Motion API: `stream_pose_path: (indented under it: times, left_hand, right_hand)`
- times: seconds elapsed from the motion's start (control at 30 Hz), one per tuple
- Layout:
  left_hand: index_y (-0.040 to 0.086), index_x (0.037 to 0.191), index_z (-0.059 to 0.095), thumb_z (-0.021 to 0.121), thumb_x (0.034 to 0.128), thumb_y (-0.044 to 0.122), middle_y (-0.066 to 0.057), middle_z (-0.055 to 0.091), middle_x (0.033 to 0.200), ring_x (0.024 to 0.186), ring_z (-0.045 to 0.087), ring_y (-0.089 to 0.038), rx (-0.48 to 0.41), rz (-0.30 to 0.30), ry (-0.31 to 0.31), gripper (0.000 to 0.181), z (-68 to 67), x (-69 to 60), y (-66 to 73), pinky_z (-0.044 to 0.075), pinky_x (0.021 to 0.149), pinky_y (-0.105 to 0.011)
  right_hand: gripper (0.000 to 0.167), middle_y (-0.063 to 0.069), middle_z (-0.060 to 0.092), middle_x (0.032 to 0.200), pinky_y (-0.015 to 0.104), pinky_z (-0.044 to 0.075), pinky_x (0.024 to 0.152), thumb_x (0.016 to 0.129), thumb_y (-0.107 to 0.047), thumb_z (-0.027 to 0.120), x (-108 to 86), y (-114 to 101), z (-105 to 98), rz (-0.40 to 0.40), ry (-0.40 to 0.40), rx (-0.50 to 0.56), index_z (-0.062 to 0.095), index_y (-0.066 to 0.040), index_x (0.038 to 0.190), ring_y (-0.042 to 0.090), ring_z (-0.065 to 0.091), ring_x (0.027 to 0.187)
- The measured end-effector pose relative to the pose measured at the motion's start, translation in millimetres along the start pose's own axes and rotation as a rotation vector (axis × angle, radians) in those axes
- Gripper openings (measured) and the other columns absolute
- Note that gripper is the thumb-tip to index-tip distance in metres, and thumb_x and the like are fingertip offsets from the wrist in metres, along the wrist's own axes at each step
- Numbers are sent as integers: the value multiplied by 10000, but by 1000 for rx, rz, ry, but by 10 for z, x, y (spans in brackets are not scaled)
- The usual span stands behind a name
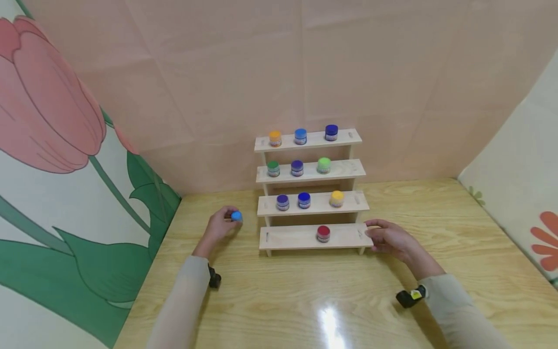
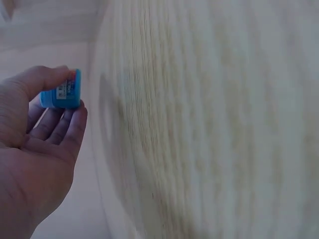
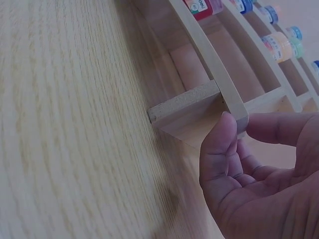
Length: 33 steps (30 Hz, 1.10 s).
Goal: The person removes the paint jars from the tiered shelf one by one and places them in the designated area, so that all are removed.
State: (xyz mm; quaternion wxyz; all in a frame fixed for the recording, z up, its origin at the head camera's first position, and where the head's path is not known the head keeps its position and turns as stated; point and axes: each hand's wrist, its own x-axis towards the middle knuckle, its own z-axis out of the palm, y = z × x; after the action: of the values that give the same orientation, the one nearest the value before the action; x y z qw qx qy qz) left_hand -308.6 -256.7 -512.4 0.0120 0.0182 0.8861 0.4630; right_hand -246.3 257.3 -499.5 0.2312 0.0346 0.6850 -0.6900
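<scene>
At twelve o'clock on the worktop [image 1: 270, 295] I have the stepped wooden rack [image 1: 346, 167], which I judge stiff but light enough to slide if bumped; my right hand [image 1: 391, 239] pinches its lowest board [image 1: 291, 237] by the end at four o'clock. My left hand [image 1: 219, 225] grips the small blue jar [image 1: 237, 216], off the rack between eight and nine o'clock; I expect it light, rigid and smooth, best held round its sides.

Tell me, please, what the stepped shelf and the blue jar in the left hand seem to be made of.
Stepped shelf: probably unpainted wood or board, matte; a support's edge looks rough.
Blue jar: likely smooth plastic, judging by its even colour, though glass remains possible.
</scene>
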Motion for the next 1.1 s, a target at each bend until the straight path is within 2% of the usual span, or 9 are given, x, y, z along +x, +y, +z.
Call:
stream_pose_path:
  times: [0.17, 0.4, 0.63, 0.77, 0.93, 1.0, 1.1]
  left_hand:
    - [23, 1331, 584, 744, 921, 111, -194, 624, 1282, 1201, 593, -359, 23, -8, -10, 450, -15, 95, -44, 503, 1026, -495]
    - [10, 1299, 602, 758, 910, 116, -198, 641, 1254, 1176, 603, -361, 35, -9, 9, 433, 23, 198, -85, 496, 1033, -498]
    - [13, 1303, 596, 765, 899, 111, -202, 632, 1274, 1186, 592, -366, 14, -30, 14, 449, 83, 243, -88, 477, 1053, -511]
    - [-1, 1349, 570, 755, 909, 124, -217, 616, 1309, 1211, 579, -379, 45, -12, 3, 493, 91, 255, -62, 469, 1061, -518]
    - [14, 1428, 511, 757, 917, 149, -203, 535, 1434, 1300, 513, -394, 29, -13, -1, 583, 24, 208, 28, 463, 1074, -529]
    - [34, 1450, 494, 746, 924, 160, -189, 496, 1475, 1327, 480, -388, 0, -20, 13, 597, -13, 149, 88, 463, 1071, -531]
    - [37, 1444, 500, 719, 940, 163, -193, 484, 1471, 1315, 471, -391, -30, 8, 52, 564, -51, 22, 197, 480, 1035, -539]
  right_hand:
    - [443, -17, 694, 909, 259, 573, 661, 996, -103, 600, -5, -4, 2, 5, 8, 10, 413, -9, 1387, 104, 663, 798]
    - [461, -20, 696, 913, 258, 572, 661, 1001, -112, 601, -5, 11, -9, -1, 5, 11, 397, -2, 1400, 99, 665, 799]
    - [499, -22, 698, 930, 264, 574, 672, 1013, -124, 592, -11, 14, -6, -5, -1, 7, 364, 17, 1433, 100, 668, 818]
    - [496, -24, 695, 933, 266, 572, 675, 1016, -122, 585, -2, 13, -16, -6, -1, 3, 359, 17, 1435, 99, 665, 821]
    - [506, -23, 690, 941, 271, 571, 682, 1017, -121, 578, 5, 7, -21, -2, -4, -1, 346, 21, 1443, 104, 660, 827]
    - [494, -20, 688, 943, 272, 570, 684, 1015, -120, 580, 5, 6, -17, 3, 2, -1, 358, 12, 1437, 107, 657, 828]
    - [456, -15, 686, 943, 272, 570, 689, 1013, -117, 583, 0, 9, -8, 9, 3, 0, 390, -7, 1410, 111, 654, 830]
